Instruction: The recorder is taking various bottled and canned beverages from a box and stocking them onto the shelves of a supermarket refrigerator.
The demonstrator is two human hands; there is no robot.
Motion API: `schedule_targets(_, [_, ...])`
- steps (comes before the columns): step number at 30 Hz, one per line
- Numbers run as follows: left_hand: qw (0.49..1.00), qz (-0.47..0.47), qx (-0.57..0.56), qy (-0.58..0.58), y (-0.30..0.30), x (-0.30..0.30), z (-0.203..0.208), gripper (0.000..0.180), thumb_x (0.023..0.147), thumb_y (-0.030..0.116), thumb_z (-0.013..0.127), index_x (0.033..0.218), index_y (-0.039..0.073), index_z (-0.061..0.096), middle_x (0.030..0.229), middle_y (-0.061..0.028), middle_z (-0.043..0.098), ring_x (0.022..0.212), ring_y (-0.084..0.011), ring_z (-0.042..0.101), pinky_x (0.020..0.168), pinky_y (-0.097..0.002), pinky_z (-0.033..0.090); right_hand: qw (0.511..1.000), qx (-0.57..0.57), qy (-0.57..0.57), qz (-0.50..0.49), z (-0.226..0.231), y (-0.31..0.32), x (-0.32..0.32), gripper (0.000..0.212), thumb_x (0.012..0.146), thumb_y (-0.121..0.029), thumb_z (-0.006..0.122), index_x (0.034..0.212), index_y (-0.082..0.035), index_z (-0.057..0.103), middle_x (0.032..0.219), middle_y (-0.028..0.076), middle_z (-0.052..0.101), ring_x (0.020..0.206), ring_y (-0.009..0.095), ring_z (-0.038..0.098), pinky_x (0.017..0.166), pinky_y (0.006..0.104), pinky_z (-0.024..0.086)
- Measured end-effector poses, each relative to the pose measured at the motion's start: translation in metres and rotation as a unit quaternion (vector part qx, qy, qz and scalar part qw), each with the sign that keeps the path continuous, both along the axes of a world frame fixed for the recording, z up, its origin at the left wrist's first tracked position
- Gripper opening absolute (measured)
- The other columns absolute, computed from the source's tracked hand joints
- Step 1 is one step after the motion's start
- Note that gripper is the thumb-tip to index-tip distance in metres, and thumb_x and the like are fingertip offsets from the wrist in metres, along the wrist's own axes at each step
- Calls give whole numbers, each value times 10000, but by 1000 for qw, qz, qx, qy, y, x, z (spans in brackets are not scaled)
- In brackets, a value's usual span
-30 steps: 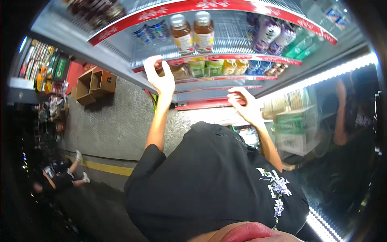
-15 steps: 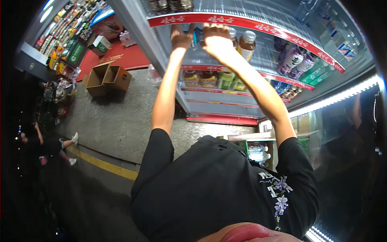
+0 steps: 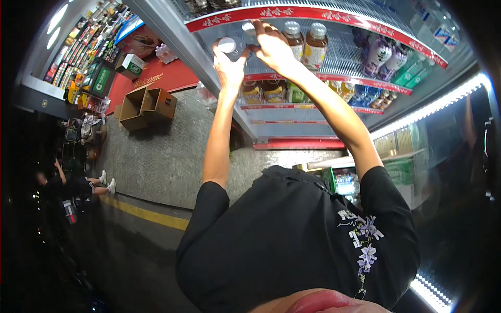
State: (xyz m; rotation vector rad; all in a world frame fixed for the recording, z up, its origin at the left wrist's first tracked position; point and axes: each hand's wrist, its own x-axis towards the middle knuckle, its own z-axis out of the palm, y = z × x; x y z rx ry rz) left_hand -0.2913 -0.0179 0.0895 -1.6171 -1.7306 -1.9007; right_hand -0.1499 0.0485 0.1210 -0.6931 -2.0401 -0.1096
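Both my arms reach into an open drinks cooler, at its left end. My left hand (image 3: 228,72) is closed round a clear bottle with a white cap (image 3: 227,45), at the shelf's front edge. Just right of it, my right hand (image 3: 275,51) has its fingers curled over a second white-capped bottle (image 3: 249,27), which it partly covers. Two bottles of amber drink with pale caps stand to the right of that hand; the nearer one is a yellow-labelled bottle (image 3: 315,49). The lower parts of the bottles in my hands are partly hidden.
A red-edged shelf (image 3: 313,15) runs above my hands, and a lower shelf edge (image 3: 365,81) below. Purple-labelled bottles (image 3: 378,55) and green bottles (image 3: 409,73) stand further right. An open cardboard box (image 3: 148,107) sits on the floor at left. The cooler's glass door (image 3: 443,151) is at right.
My left hand has come back toward me from under the upper shelf edge, and a white-capped bottle now shows in it. My right hand has turned, fingers pointing left over another bottle.
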Motion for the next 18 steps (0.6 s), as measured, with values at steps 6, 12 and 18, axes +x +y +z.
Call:
schedule_targets(6, [987,20,126,100,-39,17,-7,714,742,186,927,1282,-14,504,1155,-154,661,1055,-275,649,944,-400,524,990,13,17,140,-27,-24,35,532,808,12,619,1333,21,540,1210,266,633,1168,440,610,1016,449,524])
schedule_targets(12, [935,-123,271,-196,-106,66,1,699,947,479,691,1356,-10,405,1231,-230,603,1060,-353,658,949,-477,595,891,-25,424,161,-28,-142,136,778,821,-175,856,1421,2,394,1155,238,665,1182,372,644,1010,475,520])
schedule_targets(18, [604,-405,-193,-659,-93,110,-104,691,1000,607,518,1207,-50,560,995,-193,668,816,-301,687,739,-425,626,471,-641,582,170,-145,-165,237,349,982,-250,659,1253,-60,548,999,121,689,868,225,713,719,387,617])
